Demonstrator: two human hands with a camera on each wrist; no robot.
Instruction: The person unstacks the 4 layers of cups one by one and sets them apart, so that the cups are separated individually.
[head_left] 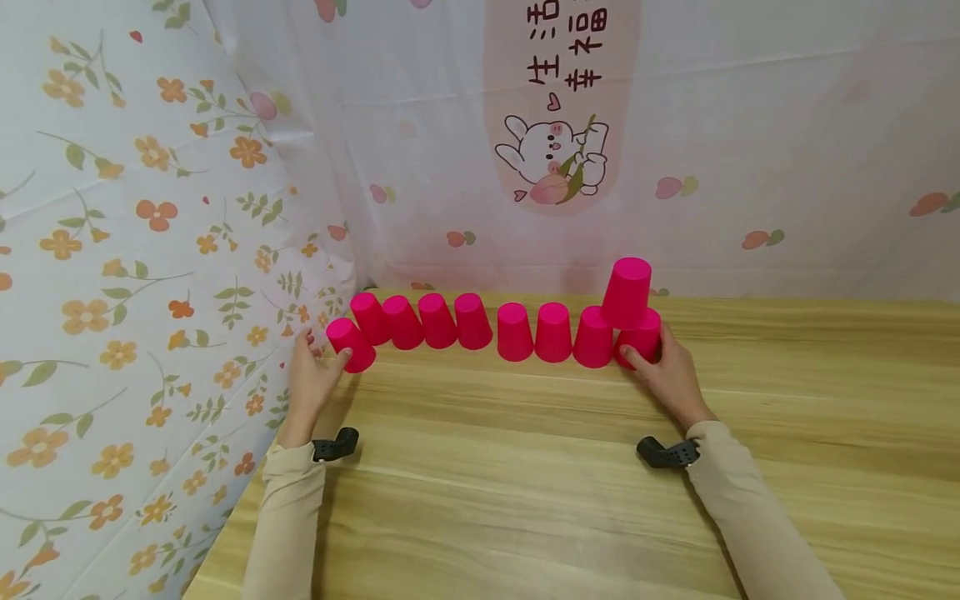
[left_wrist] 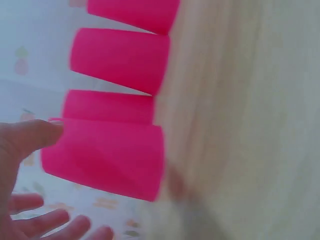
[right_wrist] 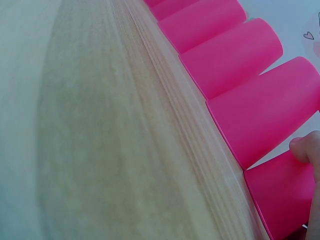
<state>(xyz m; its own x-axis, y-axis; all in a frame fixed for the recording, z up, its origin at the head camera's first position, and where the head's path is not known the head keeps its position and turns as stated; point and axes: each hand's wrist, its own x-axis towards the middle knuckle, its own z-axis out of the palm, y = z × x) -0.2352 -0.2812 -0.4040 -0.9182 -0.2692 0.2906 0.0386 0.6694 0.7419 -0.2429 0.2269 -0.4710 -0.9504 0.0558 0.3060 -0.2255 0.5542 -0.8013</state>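
Note:
Several pink upside-down cups form a row on the table, with an upper cup (head_left: 627,293) standing across the two at the right end. At the left end my left hand (head_left: 313,377) is beside the leftmost cup (head_left: 349,345), which sits in front of its neighbour (head_left: 371,318). In the left wrist view the thumb (left_wrist: 37,136) overlaps this cup near its narrow end, while the other fingers (left_wrist: 47,222) spread apart from it. My right hand (head_left: 670,375) grips the rightmost cup (head_left: 641,333), thumb in front and fingers behind, partly hidden by the cup.
More pink cups, among them a middle cup (head_left: 514,332), fill the row between my hands. Behind it hangs a pale printed curtain (head_left: 420,150), and a flowered cloth (head_left: 150,275) borders the left side. The wooden table (head_left: 495,467) extends in front.

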